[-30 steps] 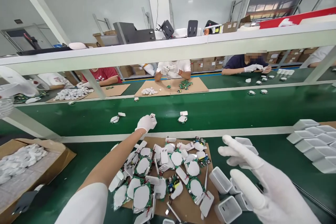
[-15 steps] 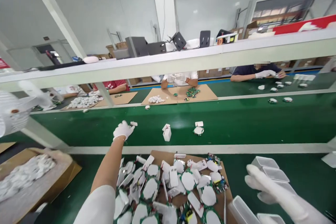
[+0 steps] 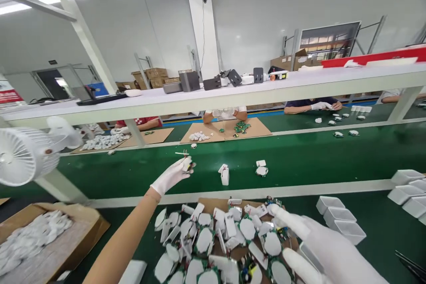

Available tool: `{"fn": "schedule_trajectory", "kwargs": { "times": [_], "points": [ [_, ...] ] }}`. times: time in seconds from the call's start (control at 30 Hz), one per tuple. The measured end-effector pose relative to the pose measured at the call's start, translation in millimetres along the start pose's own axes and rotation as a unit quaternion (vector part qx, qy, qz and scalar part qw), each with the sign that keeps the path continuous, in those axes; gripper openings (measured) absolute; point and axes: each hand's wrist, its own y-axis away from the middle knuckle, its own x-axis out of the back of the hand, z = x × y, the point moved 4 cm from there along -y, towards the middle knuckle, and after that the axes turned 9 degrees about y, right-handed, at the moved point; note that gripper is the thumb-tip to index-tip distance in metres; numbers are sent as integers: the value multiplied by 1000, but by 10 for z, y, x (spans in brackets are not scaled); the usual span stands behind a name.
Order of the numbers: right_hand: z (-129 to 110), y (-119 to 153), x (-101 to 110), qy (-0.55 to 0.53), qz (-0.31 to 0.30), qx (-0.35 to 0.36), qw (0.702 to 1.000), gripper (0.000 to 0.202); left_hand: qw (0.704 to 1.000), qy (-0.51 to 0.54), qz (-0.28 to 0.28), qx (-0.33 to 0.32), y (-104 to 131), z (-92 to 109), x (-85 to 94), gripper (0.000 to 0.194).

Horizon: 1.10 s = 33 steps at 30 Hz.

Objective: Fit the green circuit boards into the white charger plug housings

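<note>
My left hand (image 3: 171, 178), in a white glove, reaches over the green conveyor belt. Its fingers are closed on a small circuit board (image 3: 190, 166) with a white part, and a thin white piece (image 3: 182, 153) on wires sticks out beyond it. My gloved right hand (image 3: 319, 242) hovers at the right edge of a heaped pile of white parts with green circuit boards (image 3: 229, 242), its fingers apart and nothing visible in them. Partly hidden behind that hand is a translucent white box (image 3: 310, 255). On the belt stand a white box with a part on top (image 3: 224, 175) and a round board assembly (image 3: 262, 171).
White open boxes (image 3: 341, 219) stand right of the pile, more (image 3: 409, 191) farther right, with dark tweezers (image 3: 411, 266) nearby. A carton of white pieces (image 3: 43, 239) and a white fan (image 3: 25, 155) are at left. A shelf (image 3: 213, 102) spans above; co-workers sit opposite.
My left hand has taken hold of the board on the belt and lifted it. My right hand has moved left from the white boxes to the pile. The view has tilted up.
</note>
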Motion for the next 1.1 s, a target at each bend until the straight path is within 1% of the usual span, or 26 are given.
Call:
{"fn": "schedule_trajectory", "kwargs": {
  "times": [0.07, 0.1, 0.17, 0.2, 0.23, 0.27, 0.33, 0.37, 0.43, 0.53, 0.63, 0.67, 0.7, 0.8, 0.87, 0.9, 0.93, 0.97, 1.03, 1.07, 1.1],
  "points": [
    [-98, -28, -117, -23, -42, 18, 999, 44, 994, 78, -74, -21, 327, 172, -323, 77],
    [-144, -36, -178, -37, -68, 18, 997, 46, 988, 109, -105, -28, 502, 248, -493, 82],
    [-215, -26, -284, -80, -108, -11, 991, 48, 975, 157, -152, -36, 844, 357, -829, 83],
    [-237, -6, -320, -114, -108, -42, 987, 47, 968, 178, -170, -38, 1002, 384, -988, 82],
    [-254, 29, -350, -157, -94, -79, 980, 47, 960, 202, -192, -37, 1147, 392, -1141, 79],
    [-266, 81, -373, -204, -67, -118, 970, 46, 948, 231, -214, -34, 1279, 383, -1286, 75],
    [-302, 228, -430, -302, -8, -173, 937, 47, 926, 281, -249, -27, 1503, 328, -1542, 64],
    [-329, 316, -466, -344, 12, -188, 920, 49, 918, 300, -260, -25, 1600, 290, -1656, 58],
    [-391, 500, -535, -399, 42, -197, 895, 54, 911, 315, -264, -27, 1775, 215, -1864, 49],
    [-446, 738, -597, -436, 78, -211, 871, 64, 905, 330, -265, -39, 2025, 138, -2150, 44],
    [-441, 893, -612, -459, 106, -239, 849, 61, 893, 358, -272, -24, 2220, 49, -2401, 37],
    [-430, 933, -603, -456, 123, -245, 847, 59, 887, 373, -273, -6, 2262, 3, -2475, 34],
    [-416, 971, -587, -439, 145, -249, 851, 56, 880, 391, -268, 14, 2291, -50, -2540, 33],
    [-383, 1101, -529, -333, 226, -251, 880, 52, 871, 432, -228, 49, 2324, -222, -2671, 33],
    [-384, 1178, -519, -277, 243, -237, 899, 51, 877, 429, -210, 51, 2335, -313, -2708, 31],
    [-388, 1207, -523, -275, 241, -223, 903, 50, 885, 415, -206, 52, 2340, -346, -2710, 30],
    [-387, 1231, -528, -292, 239, -212, 902, 47, 893, 396, -205, 53, 2346, -369, -2704, 31],
    [-379, 1250, -535, -324, 235, -208, 893, 43, 903, 373, -205, 54, 2349, -380, -2688, 32],
    [-348, 1269, -548, -416, 225, -211, 855, 43, 923, 322, -206, 39, 2344, -362, -2637, 35],
    [-334, 1268, -560, -459, 208, -215, 836, 46, 933, 291, -210, 25, 2335, -340, -2614, 38],
    [-325, 1265, -573, -489, 182, -219, 825, 49, 942, 258, -216, 9, 2322, -316, -2600, 39]
  ]
}}
